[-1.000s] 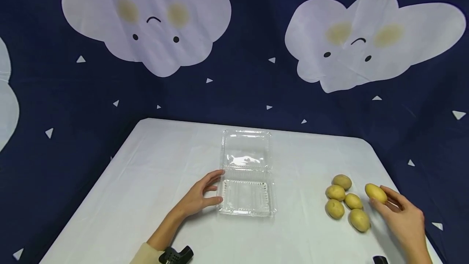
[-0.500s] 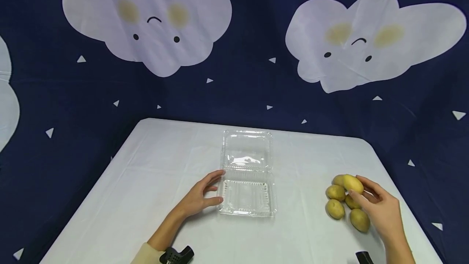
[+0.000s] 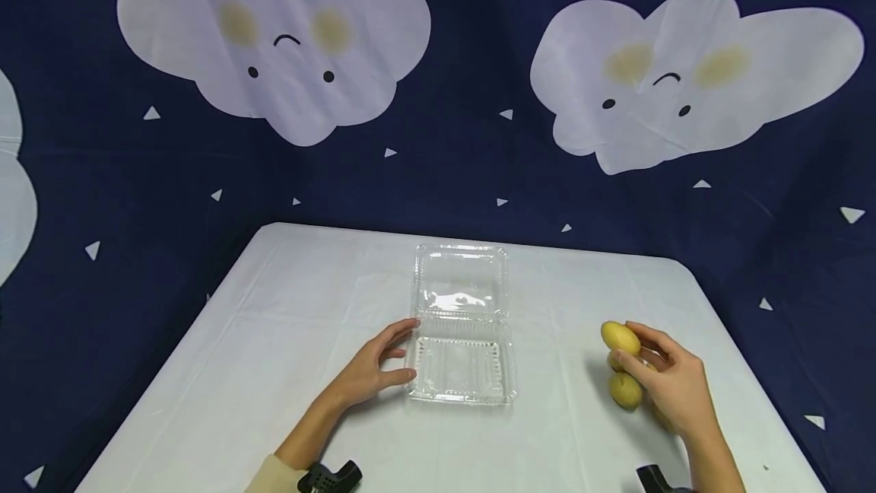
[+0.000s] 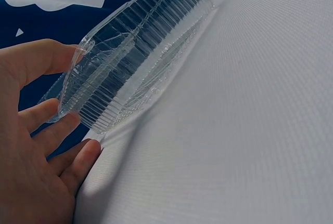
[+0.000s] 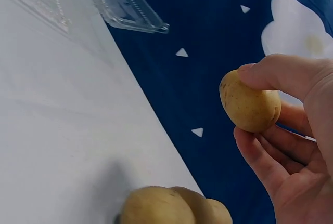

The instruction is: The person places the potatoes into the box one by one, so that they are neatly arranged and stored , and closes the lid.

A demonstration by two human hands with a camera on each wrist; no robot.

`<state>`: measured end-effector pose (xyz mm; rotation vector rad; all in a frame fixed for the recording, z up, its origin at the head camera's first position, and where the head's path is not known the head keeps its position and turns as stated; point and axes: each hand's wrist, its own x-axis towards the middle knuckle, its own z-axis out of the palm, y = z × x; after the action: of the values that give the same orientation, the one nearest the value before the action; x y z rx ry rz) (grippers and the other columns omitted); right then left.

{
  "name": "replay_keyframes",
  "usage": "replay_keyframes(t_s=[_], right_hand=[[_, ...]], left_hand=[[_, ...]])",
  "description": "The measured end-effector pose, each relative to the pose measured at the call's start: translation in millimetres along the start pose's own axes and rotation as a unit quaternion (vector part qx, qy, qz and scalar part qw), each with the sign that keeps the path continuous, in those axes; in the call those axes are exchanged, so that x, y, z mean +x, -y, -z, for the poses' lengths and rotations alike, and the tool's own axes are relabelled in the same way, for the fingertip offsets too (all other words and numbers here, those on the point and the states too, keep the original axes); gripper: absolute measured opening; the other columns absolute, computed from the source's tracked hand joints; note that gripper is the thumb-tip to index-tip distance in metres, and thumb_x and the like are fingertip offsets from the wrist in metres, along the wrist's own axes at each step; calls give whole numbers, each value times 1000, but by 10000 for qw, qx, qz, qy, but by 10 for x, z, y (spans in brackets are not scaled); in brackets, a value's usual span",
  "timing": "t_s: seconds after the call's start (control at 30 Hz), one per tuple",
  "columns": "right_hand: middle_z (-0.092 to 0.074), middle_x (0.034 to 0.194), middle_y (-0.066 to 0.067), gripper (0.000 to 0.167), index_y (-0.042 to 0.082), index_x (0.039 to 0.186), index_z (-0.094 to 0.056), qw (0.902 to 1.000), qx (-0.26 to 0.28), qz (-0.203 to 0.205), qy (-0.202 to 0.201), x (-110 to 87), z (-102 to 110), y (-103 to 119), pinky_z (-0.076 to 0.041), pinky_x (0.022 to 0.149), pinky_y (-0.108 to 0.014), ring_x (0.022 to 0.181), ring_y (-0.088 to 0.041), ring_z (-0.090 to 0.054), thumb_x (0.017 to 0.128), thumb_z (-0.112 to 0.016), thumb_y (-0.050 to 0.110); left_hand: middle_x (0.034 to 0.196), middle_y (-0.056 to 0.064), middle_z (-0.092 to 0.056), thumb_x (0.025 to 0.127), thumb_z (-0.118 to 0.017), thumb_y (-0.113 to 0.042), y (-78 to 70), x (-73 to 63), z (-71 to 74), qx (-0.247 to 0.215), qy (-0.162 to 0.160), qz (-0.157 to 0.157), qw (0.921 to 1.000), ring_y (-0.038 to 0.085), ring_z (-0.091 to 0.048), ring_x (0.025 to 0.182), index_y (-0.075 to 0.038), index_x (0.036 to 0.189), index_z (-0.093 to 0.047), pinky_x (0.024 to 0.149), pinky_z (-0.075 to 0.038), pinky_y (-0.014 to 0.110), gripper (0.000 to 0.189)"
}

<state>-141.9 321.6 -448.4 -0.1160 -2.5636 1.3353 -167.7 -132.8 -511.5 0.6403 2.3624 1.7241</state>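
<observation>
My right hand (image 3: 677, 390) pinches a yellow potato (image 3: 620, 338) between thumb and fingertips, holding it above the other potatoes. The right wrist view shows the held potato (image 5: 250, 102) clear of the table, the thumb on top and fingers beneath. Below it lie several more potatoes (image 3: 626, 391), partly hidden by the hand; some also show as a cluster (image 5: 158, 206) at that view's bottom edge. Mid-table, a clear plastic clamshell container (image 3: 460, 367) lies with its lid (image 3: 460, 278) folded back. My left hand (image 3: 367, 367) rests against its left rim, fingers spread and only loosely bent.
The white-covered table (image 3: 308, 280) ends at a dark blue cloth backdrop (image 3: 445, 173) printed with clouds and triangles. White tabletop lies between the container and the potatoes. A black wrist device (image 3: 330, 476) sits on the left wrist.
My right hand has carried the held potato leftward, from the right of the group to over its left side. The left hand and the container have stayed in place.
</observation>
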Motion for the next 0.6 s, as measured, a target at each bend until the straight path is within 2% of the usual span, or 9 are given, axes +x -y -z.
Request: replay_keyframes(t_s=[0.33,0.6], right_hand=[[-56,120,-1,55,15,130,-57,9977,254,170,607,4,-224,53,-53,78,-9,97,5,-64,80,-75,30],[-62,119,-3,55,17,126,-60,9971,386,369,536,17,-396,73,-56,81,-15,95,4,-65,76,-79,28]], left_hand=[[151,-1,-36,79,-75,-17,1,-29,-9,85,-88,84,9999,24,-35,140,-25,145,-33,107,-44,39,78],[152,6,-35,80,-74,-12,-14,-21,-5,-98,-4,-101,9999,29,-34,140,-19,146,-32,107,-43,46,77]])
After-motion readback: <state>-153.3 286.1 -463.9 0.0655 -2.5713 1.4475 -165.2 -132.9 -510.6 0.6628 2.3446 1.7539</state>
